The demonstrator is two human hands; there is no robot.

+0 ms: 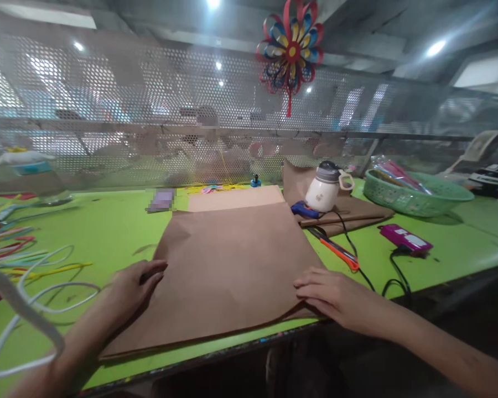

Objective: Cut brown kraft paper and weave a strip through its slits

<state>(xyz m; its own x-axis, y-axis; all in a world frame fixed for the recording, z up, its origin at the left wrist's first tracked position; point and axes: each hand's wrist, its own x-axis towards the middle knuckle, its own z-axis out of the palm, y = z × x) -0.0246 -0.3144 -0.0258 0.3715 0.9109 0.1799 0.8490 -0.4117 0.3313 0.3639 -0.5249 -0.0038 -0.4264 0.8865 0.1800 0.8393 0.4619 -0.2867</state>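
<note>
A large sheet of brown kraft paper [232,265] lies in front of me on the green table, its near edge close to the table's front edge. A paler board or sheet [236,200] shows beyond its far edge. My left hand [136,284] is at the paper's left edge, fingers loosely bent and thumb a little apart, with nothing visible in it. Over the right edge rests my right hand [326,290], its fingers stretched onto the paper. Whether its thumb is under the sheet is hard to see.
A white jug [322,188] stands on folded brown paper [357,213] beside a blue-handled tool [305,209]. Right of the sheet are an orange cutter [340,253], a purple corded device [405,239] and a green basket [415,196]. Colourful strips [16,251] and a white cord [20,326] lie left.
</note>
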